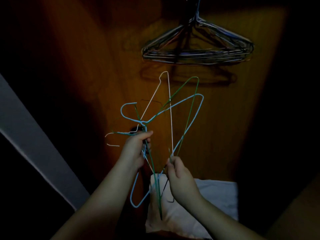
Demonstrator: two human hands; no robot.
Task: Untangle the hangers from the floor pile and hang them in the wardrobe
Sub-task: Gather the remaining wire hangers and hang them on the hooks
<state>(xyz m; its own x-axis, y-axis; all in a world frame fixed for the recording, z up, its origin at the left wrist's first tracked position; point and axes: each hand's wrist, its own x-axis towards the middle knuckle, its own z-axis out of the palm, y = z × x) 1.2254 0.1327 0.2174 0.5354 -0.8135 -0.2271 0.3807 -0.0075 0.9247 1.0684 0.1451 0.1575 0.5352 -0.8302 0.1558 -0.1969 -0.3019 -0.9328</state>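
Wire, thin and coated: 3 tangled hangers, a light blue hanger, a green hanger and a white hanger, fan up from centre frame, long axes near vertical. The left hand grips their crossed necks; the right hand, lower right, pinches wires running upward. The hung bundle of hangers lies above, upper right, nearer the right hand.

I see two bare forearms coming in from the bottom edge, no sleeves visible. Left hand and right hand: no rings, watch, gloves or markings that I can make out. Dim lighting limits detail.
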